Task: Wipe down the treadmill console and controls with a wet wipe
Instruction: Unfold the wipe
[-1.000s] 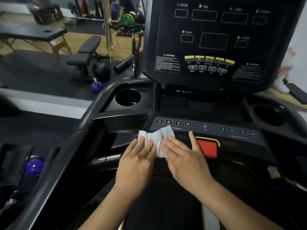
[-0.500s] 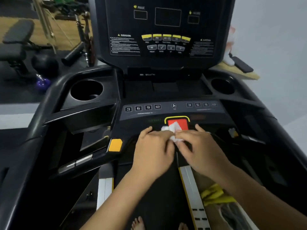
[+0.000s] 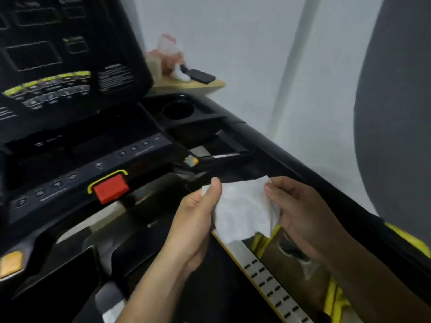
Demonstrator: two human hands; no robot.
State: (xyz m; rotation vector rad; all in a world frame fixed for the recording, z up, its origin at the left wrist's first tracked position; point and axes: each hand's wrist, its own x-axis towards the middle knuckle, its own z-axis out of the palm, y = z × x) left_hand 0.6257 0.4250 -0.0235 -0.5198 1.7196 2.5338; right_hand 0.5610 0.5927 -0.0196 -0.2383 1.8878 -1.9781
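Plainly, the left hand (image 3: 196,217) and right hand (image 3: 300,213) each pinched in its grip one side of the crumpled white wet wipe (image 3: 242,210), right of the red rectangular button (image 3: 110,188) on the black treadmill console (image 3: 105,24).

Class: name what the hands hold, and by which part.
Both hold the wet wipe: left hand pinches its left edge, right hand its right edge, spread between them.
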